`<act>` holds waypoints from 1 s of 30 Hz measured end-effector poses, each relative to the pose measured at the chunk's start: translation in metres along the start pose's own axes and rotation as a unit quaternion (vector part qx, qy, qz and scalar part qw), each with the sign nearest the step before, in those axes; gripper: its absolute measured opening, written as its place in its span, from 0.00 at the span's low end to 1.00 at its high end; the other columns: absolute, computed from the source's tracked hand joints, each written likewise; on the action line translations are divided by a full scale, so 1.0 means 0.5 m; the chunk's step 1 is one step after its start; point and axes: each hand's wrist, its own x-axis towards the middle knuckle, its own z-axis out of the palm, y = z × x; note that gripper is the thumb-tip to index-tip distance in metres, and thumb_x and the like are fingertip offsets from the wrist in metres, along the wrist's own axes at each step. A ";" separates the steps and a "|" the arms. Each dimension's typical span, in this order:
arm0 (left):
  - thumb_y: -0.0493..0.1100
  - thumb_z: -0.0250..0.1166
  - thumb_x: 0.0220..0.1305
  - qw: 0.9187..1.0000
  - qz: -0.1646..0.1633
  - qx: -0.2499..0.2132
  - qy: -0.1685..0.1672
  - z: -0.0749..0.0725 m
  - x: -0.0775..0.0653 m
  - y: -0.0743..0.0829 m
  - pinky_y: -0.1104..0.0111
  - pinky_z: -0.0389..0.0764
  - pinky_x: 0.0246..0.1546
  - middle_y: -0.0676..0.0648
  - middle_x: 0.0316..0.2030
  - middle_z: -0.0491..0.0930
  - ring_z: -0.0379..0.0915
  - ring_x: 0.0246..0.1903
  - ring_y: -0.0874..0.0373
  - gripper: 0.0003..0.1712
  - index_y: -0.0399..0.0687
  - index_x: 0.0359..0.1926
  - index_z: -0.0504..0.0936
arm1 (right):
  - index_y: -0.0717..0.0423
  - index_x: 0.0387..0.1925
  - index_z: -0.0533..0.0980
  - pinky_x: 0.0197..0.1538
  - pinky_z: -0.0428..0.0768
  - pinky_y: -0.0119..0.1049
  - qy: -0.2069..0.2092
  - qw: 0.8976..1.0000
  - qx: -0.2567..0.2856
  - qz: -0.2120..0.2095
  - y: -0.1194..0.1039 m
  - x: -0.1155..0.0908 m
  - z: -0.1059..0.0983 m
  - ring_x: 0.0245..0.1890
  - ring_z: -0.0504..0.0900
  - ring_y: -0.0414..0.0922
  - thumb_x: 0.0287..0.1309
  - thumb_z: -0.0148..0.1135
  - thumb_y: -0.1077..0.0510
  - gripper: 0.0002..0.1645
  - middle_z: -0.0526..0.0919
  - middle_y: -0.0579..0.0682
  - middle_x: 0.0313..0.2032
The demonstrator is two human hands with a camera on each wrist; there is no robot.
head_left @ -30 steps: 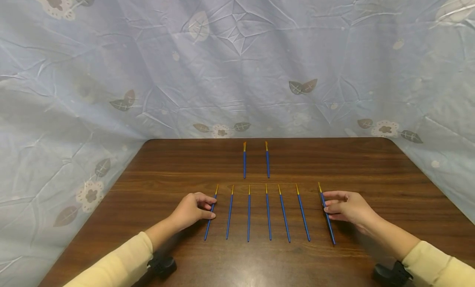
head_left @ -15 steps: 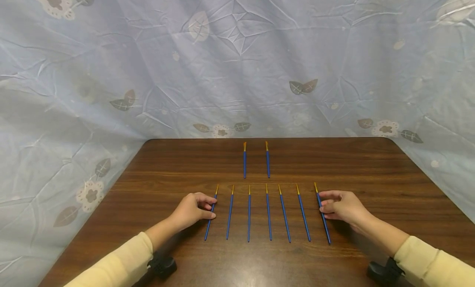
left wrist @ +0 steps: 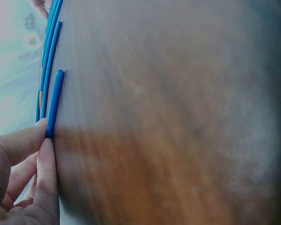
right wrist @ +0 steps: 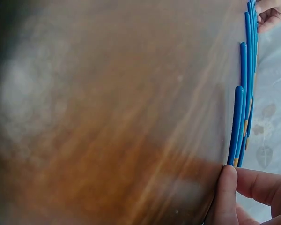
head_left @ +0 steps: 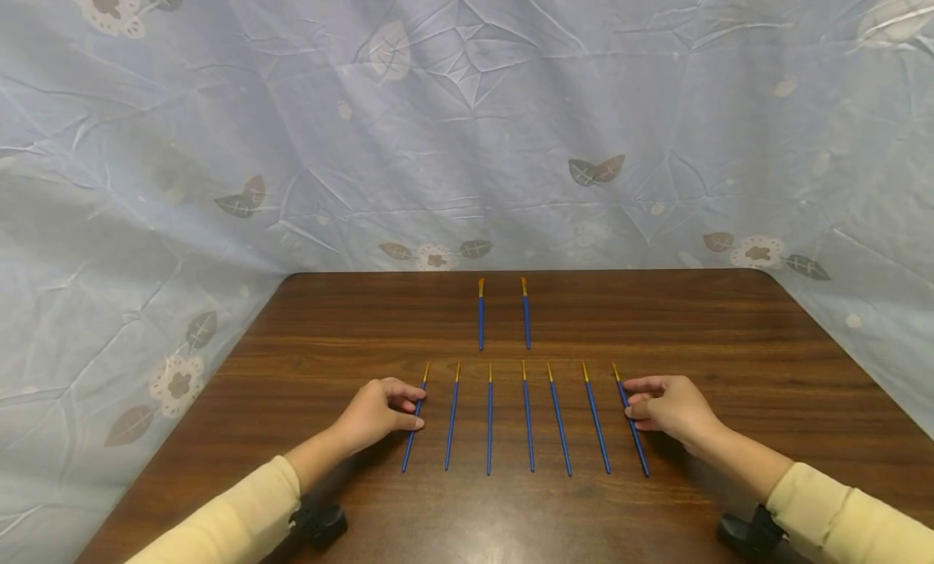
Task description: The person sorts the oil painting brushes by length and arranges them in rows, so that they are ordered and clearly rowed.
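Note:
My left hand (head_left: 379,410) pinches a slim blue paintbrush (head_left: 410,444) at the left end of a row on the wooden table. In the left wrist view, thumb and finger meet on its blue handle (left wrist: 55,103). At the row's right end, my right hand (head_left: 673,410) pinches another blue paintbrush (head_left: 638,446), its yellow tip pointing away and leaning left. The right wrist view shows that handle (right wrist: 235,122) between thumb and finger. Between the hands lie several similar paintbrushes, among them a near-upright middle one (head_left: 490,426), spread like a fan.
Two more blue paintbrushes, a left one (head_left: 481,322) and a right one (head_left: 527,322), lie farther back near the table's (head_left: 365,309) far edge. A patterned pale cloth (head_left: 467,167) hangs behind and at both sides. Black wrist cameras sit under both sleeves.
My right hand has moved left with its paintbrush, bringing it nearer the row, and its tip has come down slightly. The left hand and the other paintbrushes have stayed put.

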 end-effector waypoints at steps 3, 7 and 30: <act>0.36 0.77 0.48 1.000 -0.001 -0.001 0.000 0.000 0.000 0.000 0.67 0.77 0.40 0.50 0.38 0.80 0.76 0.37 0.58 0.21 0.40 0.46 0.86 | 0.79 0.55 0.69 0.38 0.84 0.38 0.001 1.000 -0.007 -0.003 -0.003 0.000 0.001 0.36 0.84 0.48 0.57 0.62 0.72 0.25 0.79 0.59 0.39; 0.36 0.77 0.48 1.000 -0.004 -0.001 -0.001 -0.001 -0.002 0.000 0.66 0.77 0.41 0.50 0.38 0.80 0.76 0.37 0.58 0.21 0.39 0.46 0.86 | 0.80 0.55 0.69 0.38 0.84 0.38 -0.002 1.000 -0.008 -0.005 -0.004 0.000 0.003 0.36 0.83 0.48 0.57 0.61 0.73 0.24 0.79 0.59 0.38; 0.37 0.77 0.49 1.000 -0.002 -0.003 0.000 -0.003 0.001 0.000 0.66 0.77 0.40 0.50 0.38 0.80 0.76 0.37 0.58 0.21 0.40 0.46 0.85 | 0.78 0.56 0.69 0.39 0.84 0.37 -0.008 1.000 -0.010 -0.001 -0.002 -0.004 0.001 0.36 0.82 0.47 0.58 0.61 0.73 0.24 0.78 0.59 0.40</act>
